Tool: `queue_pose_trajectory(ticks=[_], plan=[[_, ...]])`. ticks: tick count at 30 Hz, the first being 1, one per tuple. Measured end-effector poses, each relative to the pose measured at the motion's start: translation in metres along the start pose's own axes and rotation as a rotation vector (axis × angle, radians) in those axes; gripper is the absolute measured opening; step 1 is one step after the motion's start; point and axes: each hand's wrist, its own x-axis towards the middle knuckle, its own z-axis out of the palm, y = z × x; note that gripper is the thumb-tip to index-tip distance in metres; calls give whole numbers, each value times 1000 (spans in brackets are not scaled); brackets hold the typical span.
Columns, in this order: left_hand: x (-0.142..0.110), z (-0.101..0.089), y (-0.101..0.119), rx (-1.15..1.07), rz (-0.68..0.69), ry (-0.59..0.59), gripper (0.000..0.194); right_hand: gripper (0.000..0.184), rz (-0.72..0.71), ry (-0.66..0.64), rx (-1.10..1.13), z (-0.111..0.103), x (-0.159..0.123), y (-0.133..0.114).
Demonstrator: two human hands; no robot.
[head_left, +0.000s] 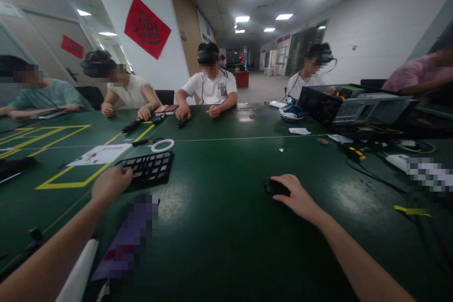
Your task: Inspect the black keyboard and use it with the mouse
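My left hand (111, 182) is at the near left edge of a black gridded object (154, 168), which looks like a keypad or compartment tray. Its fingers are curled together, and whatever may be between them is hidden. On the right, my right hand (295, 196) rests over a black computer mouse (278, 188), fingers wrapped around it. Both the gridded object and the mouse are on the green table (219, 207). A blurred purple packet (129, 236) lies beside my left forearm.
Beyond the gridded object are a white ring (163, 145) and a paper sheet (99, 154). An open computer case (357, 106), a bowl (292, 113) and cables (378, 179) occupy the right side. Several people wearing headsets sit around the table, including one person (208, 87) opposite.
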Motion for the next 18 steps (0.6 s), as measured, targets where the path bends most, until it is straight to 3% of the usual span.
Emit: queue_pose_trajectory(ticks=[4,8,13,18], plan=[[-11,3,-24,27,-69,-70,32,52,148,314,-307,-32,3,60],[-17,12,-37,42,-76,-126,22,52,396,413,-542,-48,-3,99],[-20,29,-41,60,-8,-138,14,65,548,594,-602,-43,-4,97],[-11,48,-54,50,85,-80,16,63,542,676,-565,-41,-2,95]])
